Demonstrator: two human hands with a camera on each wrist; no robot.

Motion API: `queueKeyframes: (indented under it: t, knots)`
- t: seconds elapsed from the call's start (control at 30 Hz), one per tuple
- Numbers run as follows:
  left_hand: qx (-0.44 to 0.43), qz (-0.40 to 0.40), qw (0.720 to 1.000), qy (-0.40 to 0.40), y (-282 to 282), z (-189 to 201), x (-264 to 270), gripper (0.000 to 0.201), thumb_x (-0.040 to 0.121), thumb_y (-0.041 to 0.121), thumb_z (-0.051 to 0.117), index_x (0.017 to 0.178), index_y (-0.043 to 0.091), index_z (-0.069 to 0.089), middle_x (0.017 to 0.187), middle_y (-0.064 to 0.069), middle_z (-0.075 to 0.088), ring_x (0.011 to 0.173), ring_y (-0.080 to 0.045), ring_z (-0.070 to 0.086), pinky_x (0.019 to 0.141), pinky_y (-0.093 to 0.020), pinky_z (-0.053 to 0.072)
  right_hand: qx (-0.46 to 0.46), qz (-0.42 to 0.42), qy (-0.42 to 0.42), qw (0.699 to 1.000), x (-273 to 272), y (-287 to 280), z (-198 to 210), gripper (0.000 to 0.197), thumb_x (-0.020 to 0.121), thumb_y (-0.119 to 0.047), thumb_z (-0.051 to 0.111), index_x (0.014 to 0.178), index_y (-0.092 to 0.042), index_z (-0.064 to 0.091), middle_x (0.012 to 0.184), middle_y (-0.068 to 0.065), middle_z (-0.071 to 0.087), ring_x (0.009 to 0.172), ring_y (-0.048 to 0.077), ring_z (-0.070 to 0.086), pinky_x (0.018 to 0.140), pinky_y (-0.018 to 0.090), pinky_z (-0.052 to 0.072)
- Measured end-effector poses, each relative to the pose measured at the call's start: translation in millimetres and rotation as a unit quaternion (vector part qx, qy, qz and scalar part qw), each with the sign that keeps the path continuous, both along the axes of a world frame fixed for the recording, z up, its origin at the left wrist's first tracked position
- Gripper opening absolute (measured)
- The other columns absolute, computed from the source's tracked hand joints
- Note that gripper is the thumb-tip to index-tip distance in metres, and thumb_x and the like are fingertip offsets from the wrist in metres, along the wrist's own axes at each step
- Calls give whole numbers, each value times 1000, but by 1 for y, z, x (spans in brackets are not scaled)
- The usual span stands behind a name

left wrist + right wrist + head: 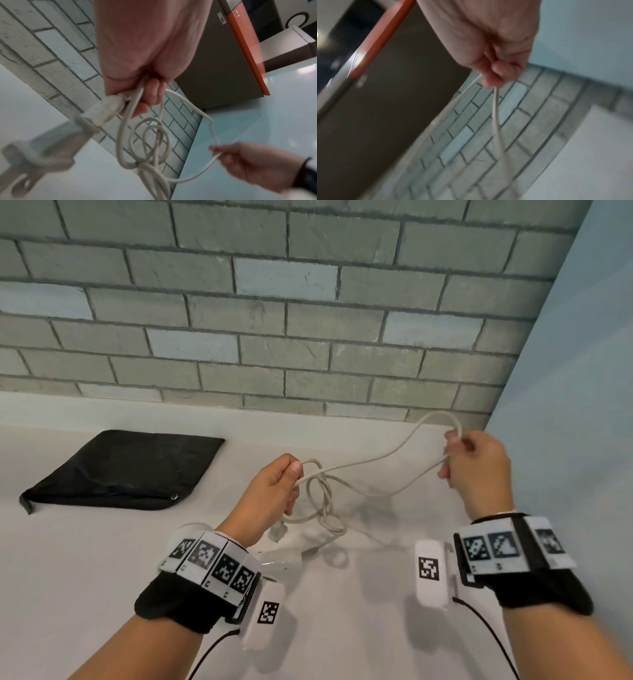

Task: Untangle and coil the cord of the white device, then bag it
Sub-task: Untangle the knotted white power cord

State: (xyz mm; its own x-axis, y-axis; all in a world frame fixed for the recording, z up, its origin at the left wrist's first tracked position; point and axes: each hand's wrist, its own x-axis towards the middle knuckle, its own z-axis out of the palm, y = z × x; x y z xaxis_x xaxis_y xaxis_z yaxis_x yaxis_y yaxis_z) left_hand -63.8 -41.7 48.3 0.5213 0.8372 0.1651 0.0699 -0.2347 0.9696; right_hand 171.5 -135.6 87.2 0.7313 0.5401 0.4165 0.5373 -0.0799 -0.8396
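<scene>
A white cord [363,463] stretches between both hands above the pale table [85,542]. My left hand [274,491] grips tangled loops of the cord [150,142], and the plug [277,534] dangles just below it. My right hand [476,463] pinches a bend of the cord [495,115] up and to the right. The white device [294,553] lies on the table under the left wrist, partly hidden. A flat black bag [116,470] rests at the left of the table.
A grey brick wall [274,320] runs along the table's back edge, and a pale blue wall [575,371] closes the right side. In the left wrist view a grey cabinet with an orange edge [240,47] stands beyond.
</scene>
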Motion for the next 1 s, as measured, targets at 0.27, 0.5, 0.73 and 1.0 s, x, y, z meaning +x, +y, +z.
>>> queueKeyframes:
  t: [0.27, 0.5, 0.73, 1.0]
  knots:
    - [69, -20, 997, 29, -6, 7, 11, 32, 96, 20, 38, 65, 20, 44, 42, 12, 37, 42, -6, 30, 50, -28, 29, -169, 307, -261, 899, -75, -3, -18, 43, 88, -24, 56, 130, -21, 45, 111, -4, 46, 87, 7, 45, 80, 23, 38]
    - [59, -16, 998, 17, -7, 12, 1, 30, 96, 20, 39, 67, 17, 47, 40, 11, 41, 40, -4, 36, 48, -22, 35, -123, 368, -245, 889, -77, 6, -21, 17, 86, -28, 58, 95, -15, 64, 85, -8, 54, 66, 3, 51, 66, 22, 40]
    - [83, 47, 995, 36, 2, 4, -4, 28, 96, 21, 40, 75, 6, 51, 68, -3, 55, 64, -17, 51, 68, -32, 42, -38, 315, -191, 929, -71, -2, -18, 16, 90, -31, 50, 80, -21, 58, 56, -6, 51, 52, 7, 49, 52, 17, 37]
    - [96, 46, 994, 40, 0, 4, -6, 26, 95, 22, 39, 76, 10, 51, 78, -4, 53, 79, -19, 52, 81, -36, 44, -45, 73, -101, 991, -21, 10, -27, 21, 92, -18, 48, 86, -5, 63, 61, 10, 59, 47, 8, 55, 59, 36, 50]
